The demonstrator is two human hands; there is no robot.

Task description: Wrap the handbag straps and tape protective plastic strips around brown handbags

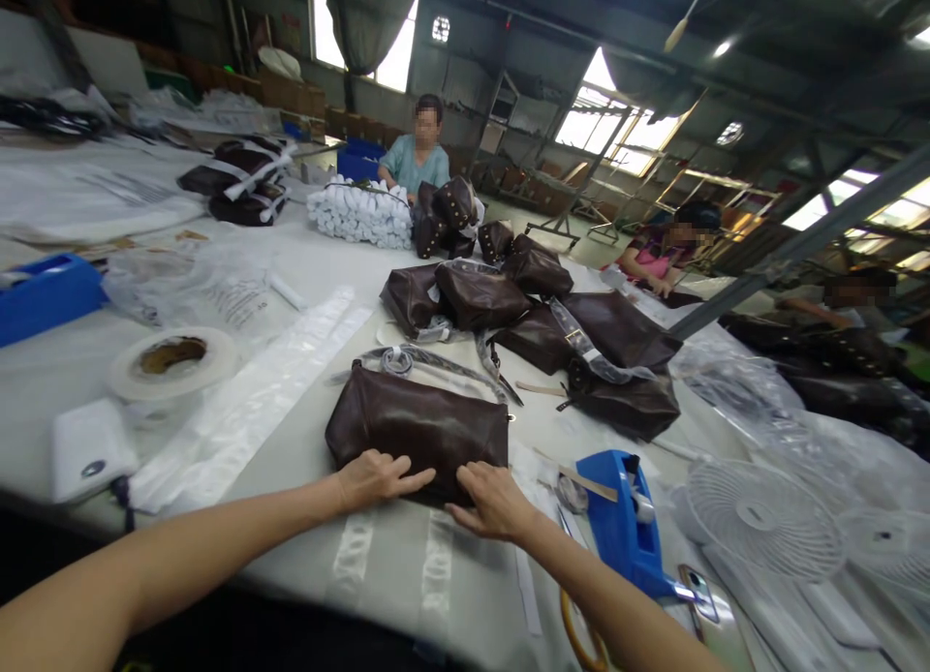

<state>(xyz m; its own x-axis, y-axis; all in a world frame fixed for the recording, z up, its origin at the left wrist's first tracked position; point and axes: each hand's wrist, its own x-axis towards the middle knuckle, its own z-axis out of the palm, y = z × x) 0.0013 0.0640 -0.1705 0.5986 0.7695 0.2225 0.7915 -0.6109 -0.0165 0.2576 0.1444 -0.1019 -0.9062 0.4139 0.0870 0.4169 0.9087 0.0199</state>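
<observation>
A dark brown leather handbag [418,415] lies on the table in front of me, its strap [450,365] wrapped in clear plastic behind it. My left hand [379,480] grips the bag's near lower edge, fingers curled and the index finger stretched along the leather. Close to the bag's right corner, my right hand [490,498] holds the same edge with bent fingers, its thumb low at the front. The underside of the bag is hidden. Strips of clear tape [436,565] lie on the table edge just below the hands.
More brown bags [483,299] are heaped behind. To the right stand a blue tape dispenser [617,517], scissors [577,633], a phone [697,590] and a white fan [762,517]. Leftward are a tape roll [174,362] and plastic sleeves [262,401]. A person [418,159] works across the table.
</observation>
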